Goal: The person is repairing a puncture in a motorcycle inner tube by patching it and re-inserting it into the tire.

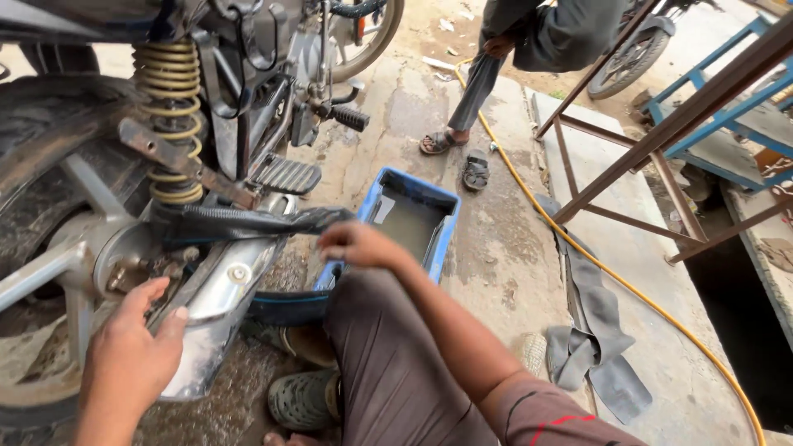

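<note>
Two hands: right hand (357,244) fingers pinch black inner tube (248,221).

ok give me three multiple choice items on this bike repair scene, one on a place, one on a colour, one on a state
1. Where does the blue tub sit?
A. on the concrete ground beside the motorcycle
B. on the metal frame
C. on the person's lap

2. What colour is the hose running across the ground?
A. red
B. yellow
C. green

3. What is the right hand doing?
A. resting flat on the ground
B. gripping the coil spring
C. holding the black rubber tube

Answers:
1. A: the tub stands on the ground right of the rear wheel, with murky water in it.
2. B: the hose is yellow along its whole run.
3. C: the fingers close on the tube's end, while the left hand lies on the silver exhaust.
</note>
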